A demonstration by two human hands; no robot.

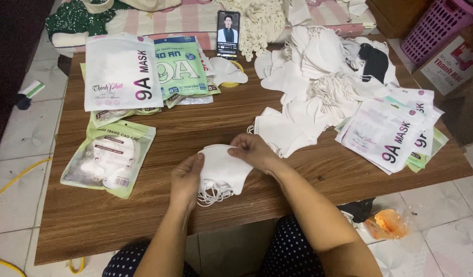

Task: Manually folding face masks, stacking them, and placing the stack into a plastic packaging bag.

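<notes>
Gripping a small stack of white folded fabric face masks [222, 168] at centre frame, the left hand [186, 178] curls closed on its left edge while the right hand [254, 151] pinches its top edge.

Both forearms run bare from the lower edge of the frame up to the left hand [186, 177] and right hand [254, 151], without sleeves, above dark navy clothing [293, 251] dotted with small white spots at bottom centre.
</notes>
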